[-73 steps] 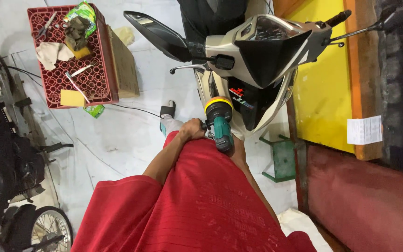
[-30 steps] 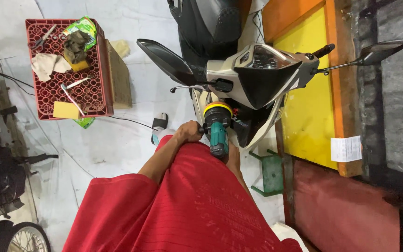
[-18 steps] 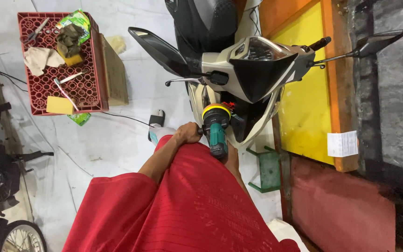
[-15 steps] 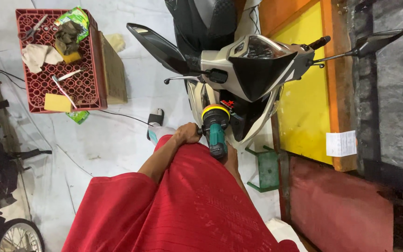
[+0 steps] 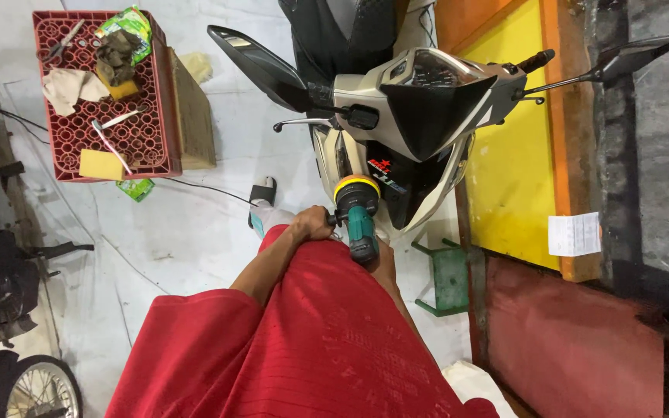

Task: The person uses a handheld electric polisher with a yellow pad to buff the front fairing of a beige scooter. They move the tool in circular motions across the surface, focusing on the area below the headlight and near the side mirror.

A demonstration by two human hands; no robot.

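A teal polisher (image 5: 360,224) with a yellow-rimmed round pad (image 5: 356,188) is pressed against the lower front panel of a white and black scooter (image 5: 420,116). My left hand (image 5: 311,225) is closed around the polisher's side handle. My right hand (image 5: 383,262) sits under the tool's body and grips it, mostly hidden by the tool and my red shirt (image 5: 311,348). The scooter's handlebar (image 5: 532,60) and both mirrors (image 5: 261,62) stick out to either side.
A red plastic crate (image 5: 160,116) holds rags, sponges and small tools beside a brown box (image 5: 191,116). A cable (image 5: 203,186) runs across the pale floor. A green stool (image 5: 449,279) stands by yellow and red panels (image 5: 512,170). Other bikes and a spoked wheel (image 5: 36,387) are at the left.
The polisher and both hands stay at the scooter's front panel. The view has shifted slightly, so the crate and scooter slid a little in the picture.
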